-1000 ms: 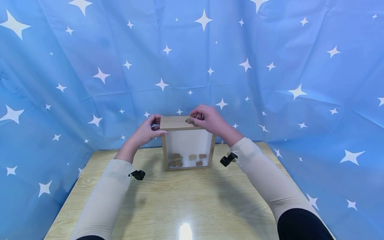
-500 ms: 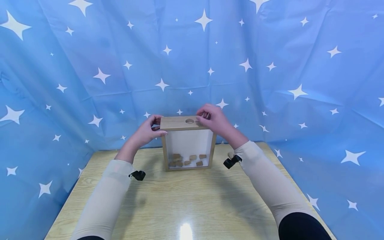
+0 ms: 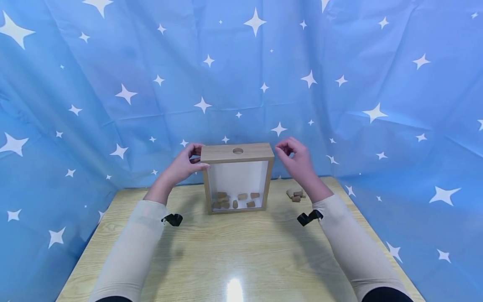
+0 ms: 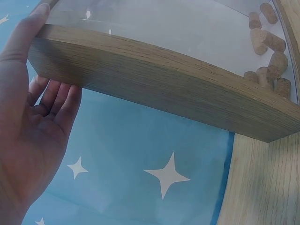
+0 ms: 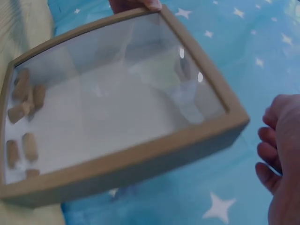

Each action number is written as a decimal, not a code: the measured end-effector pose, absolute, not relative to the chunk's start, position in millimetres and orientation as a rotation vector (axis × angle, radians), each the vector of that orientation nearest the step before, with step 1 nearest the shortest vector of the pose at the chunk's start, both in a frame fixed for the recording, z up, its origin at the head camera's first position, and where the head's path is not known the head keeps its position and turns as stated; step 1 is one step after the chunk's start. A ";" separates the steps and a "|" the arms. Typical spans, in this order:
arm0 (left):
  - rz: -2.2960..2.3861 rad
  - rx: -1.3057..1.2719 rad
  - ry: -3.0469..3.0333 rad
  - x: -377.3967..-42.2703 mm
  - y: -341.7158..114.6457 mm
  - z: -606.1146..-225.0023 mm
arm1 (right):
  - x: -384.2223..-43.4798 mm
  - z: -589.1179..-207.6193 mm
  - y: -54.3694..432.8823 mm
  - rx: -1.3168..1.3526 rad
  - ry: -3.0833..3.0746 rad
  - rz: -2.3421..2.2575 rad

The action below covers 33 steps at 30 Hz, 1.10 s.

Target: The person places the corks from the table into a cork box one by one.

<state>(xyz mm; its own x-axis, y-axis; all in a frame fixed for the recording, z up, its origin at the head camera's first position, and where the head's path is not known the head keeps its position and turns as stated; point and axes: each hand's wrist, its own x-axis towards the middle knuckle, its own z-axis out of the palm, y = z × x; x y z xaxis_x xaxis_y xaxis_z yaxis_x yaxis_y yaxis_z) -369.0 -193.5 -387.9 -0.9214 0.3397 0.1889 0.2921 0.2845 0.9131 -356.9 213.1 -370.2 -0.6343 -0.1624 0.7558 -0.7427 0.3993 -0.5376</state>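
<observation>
A wooden shadow box (image 3: pixel 237 180) with a clear front and a round hole in its top stands upright on the table. Several corks (image 3: pixel 242 196) lie at its bottom, also seen in the left wrist view as corks (image 4: pixel 278 63). My left hand (image 3: pixel 183 163) holds the box's upper left corner, thumb at the front and fingers behind. To the right of the box, apart from it, my right hand (image 3: pixel 298 161) hovers with loosely curled fingers (image 5: pixel 268 157) and nothing visible in them. Below that hand, more loose corks (image 3: pixel 296 195) lie in a small pile on the table.
The light wood table (image 3: pixel 226 251) runs back to a blue curtain (image 3: pixel 234 84) with white stars, which also hangs along both sides. A bright light reflection lies on the tabletop near its front.
My right hand has drawn back from the hole to the right, off the box top. One more cork has dropped to the bottom inside. The left hand has kept its hold.
</observation>
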 end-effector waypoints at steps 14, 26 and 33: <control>1.745 0.617 2.500 -368.1 -193.6 -387.6 | -359.7 -422.8 280.7 0.532 -2.323 1.183; 1.754 0.641 2.485 -367.6 -193.8 -390.7 | -367.8 -470.6 332.0 0.417 -2.642 1.140; 1.728 0.697 2.522 -368.0 -194.7 -392.4 | -372.2 -499.2 348.0 0.348 -2.745 1.143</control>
<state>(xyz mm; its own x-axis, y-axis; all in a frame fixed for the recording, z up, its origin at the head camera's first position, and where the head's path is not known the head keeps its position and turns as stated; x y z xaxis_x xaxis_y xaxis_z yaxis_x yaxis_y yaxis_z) -368.0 -194.7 -392.4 -0.9013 0.3607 0.2400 0.3541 0.2940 0.8878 -372.2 348.0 -499.2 -0.9621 -0.1559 0.2236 -0.2685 0.6829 -0.6794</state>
